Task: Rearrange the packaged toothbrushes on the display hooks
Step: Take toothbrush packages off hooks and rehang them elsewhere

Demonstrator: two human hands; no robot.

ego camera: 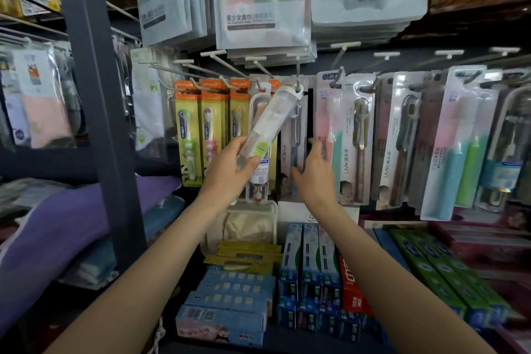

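My left hand (230, 168) grips the lower end of a clear toothbrush case pack (273, 121). The pack is tilted, and its top hole sits at the tip of a white display hook (298, 77). My right hand (313, 172) holds the lower part of a grey packaged toothbrush (293, 138) that hangs behind that hook. Another clear case pack (257, 181) hangs straight just behind my left hand. Orange-topped children's toothbrush packs (186, 135) hang to the left. LMK packs (357, 141) and pink-and-teal packs (326, 123) hang to the right.
Packaged towels (264, 0) hang on the row above. Toothpaste boxes (310, 273) are stacked on the shelf below, with green boxes (442, 270) to the right. A dark upright post (100, 95) stands at the left, beside folded purple cloth (57, 233).
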